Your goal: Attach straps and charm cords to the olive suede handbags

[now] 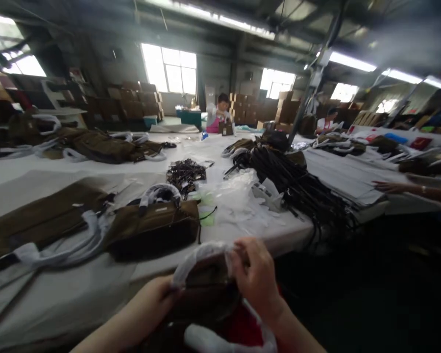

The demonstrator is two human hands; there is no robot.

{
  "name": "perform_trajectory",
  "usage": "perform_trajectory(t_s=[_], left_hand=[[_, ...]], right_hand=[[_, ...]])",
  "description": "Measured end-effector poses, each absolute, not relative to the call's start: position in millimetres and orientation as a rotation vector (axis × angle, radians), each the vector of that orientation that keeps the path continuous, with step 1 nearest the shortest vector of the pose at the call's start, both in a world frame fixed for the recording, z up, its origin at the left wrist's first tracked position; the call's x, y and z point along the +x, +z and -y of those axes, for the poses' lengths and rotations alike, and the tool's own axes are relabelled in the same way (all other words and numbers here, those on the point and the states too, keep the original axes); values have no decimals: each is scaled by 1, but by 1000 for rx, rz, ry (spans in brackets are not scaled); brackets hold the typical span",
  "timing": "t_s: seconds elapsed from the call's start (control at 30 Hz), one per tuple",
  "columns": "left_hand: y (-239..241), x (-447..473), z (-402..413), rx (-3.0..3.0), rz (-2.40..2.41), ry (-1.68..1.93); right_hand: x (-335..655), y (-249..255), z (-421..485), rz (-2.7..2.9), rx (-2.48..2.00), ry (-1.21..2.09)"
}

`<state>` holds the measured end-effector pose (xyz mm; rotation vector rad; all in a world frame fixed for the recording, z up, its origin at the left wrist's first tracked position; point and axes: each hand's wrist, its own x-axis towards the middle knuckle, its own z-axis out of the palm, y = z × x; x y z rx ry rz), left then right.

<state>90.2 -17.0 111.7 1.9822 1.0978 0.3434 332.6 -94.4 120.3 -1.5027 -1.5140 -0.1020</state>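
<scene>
Low in the view, both my hands grip a dark brown bag (206,289) whose handle (202,255) is wrapped in white plastic. My left hand (158,299) is closed on the bag's left side. My right hand (255,279) is closed over the wrapped handle at the top right. The bag sits in front of the near edge of the white table (77,289). Just beyond it on the table lies another brown bag (150,228) with a wrapped handle.
More brown bags (40,220) lie on the left. A heap of dark straps (297,186), clear plastic bags (238,201) and small metal parts (185,171) fill the middle. Another person's hand (389,187) reaches in at the right. A person (220,115) works at the far end by stacked cartons.
</scene>
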Motion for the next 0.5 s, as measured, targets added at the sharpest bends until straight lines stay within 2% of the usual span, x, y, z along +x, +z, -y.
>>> perform_trajectory(t_s=[0.1, 0.3, 0.5], left_hand=[[106, 96, 21, 1952, -1157, 346], [105, 101, 27, 2030, -1162, 309], [118, 98, 37, 1982, -1388, 612]], right_hand=[[334, 112, 120, 1512, -1419, -133], [303, 107, 123, 2229, -1358, 642], [293, 113, 108, 2487, -1308, 811]])
